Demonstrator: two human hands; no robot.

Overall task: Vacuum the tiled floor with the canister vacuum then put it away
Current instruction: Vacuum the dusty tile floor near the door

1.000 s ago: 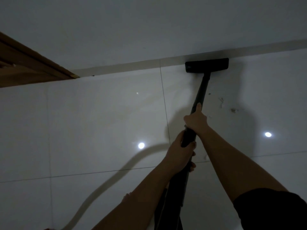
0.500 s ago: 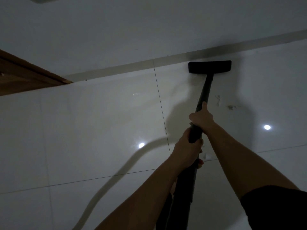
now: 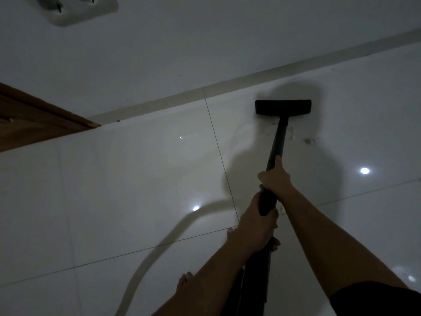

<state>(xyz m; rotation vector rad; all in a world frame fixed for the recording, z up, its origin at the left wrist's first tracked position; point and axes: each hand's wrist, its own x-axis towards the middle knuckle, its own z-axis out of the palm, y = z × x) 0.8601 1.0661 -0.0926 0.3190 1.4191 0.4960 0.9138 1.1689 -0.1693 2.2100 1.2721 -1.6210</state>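
Note:
I hold a black vacuum wand (image 3: 277, 142) with both hands in dim light. Its flat black floor head (image 3: 283, 106) rests on the glossy white tiled floor (image 3: 136, 179), a short way off the skirting (image 3: 159, 102). My right hand (image 3: 274, 177) grips the wand higher up, thumb lying along the tube. My left hand (image 3: 256, 224) is wrapped around the thicker handle section just below it. Small dark specks of dirt (image 3: 307, 140) lie on the tile right of the wand. The canister itself is out of view.
A white wall (image 3: 205, 42) runs across the top, with a wall socket (image 3: 77, 8) at top left. A brown wooden door frame (image 3: 41, 119) meets the floor at left. My bare toes (image 3: 185, 279) show near the bottom. A curved hose shadow crosses the tiles.
The floor head has been pulled back from the skirting toward me. Both hands stayed on the wand. The view tilted up, bringing the wall socket into sight.

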